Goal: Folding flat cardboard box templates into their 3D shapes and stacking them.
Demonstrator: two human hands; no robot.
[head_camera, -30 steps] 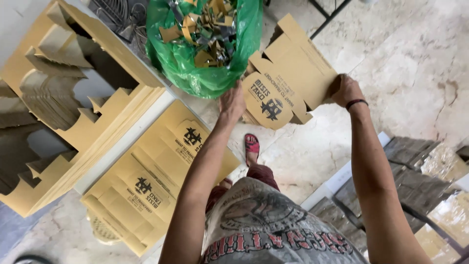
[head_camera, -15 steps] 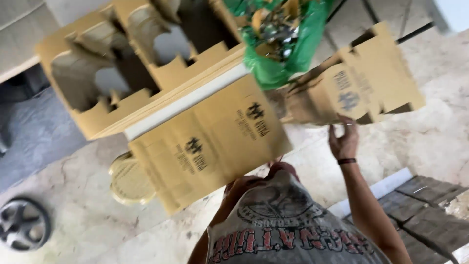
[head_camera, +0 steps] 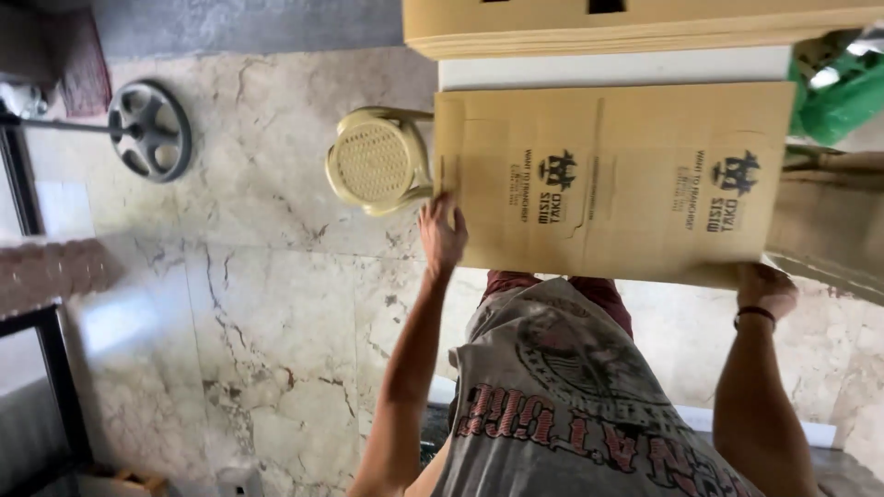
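A flat tan cardboard carton blank (head_camera: 635,129) with black printed logos lies across the upper middle of the head view. My left hand (head_camera: 442,232) grips its left edge, fingers curled over the cardboard. My right hand (head_camera: 762,287), with a dark band on the wrist, holds the blank's lower right corner from underneath. A second, shadowed piece of cardboard (head_camera: 829,235) sits right beside that hand. My grey printed shirt fills the bottom centre.
A thick stack of cardboard sheets (head_camera: 645,23) rests on a white board (head_camera: 608,69) above the blank. A pale yellow plastic stool (head_camera: 378,166) stands left of it, a green bag (head_camera: 833,92) at the top right. A dark wheel (head_camera: 150,129) lies on the marble floor (head_camera: 258,304).
The view has swung left and down. My left hand has come onto the flat blank's left edge, and my right hand has moved from the folded carton to the blank's lower right corner.
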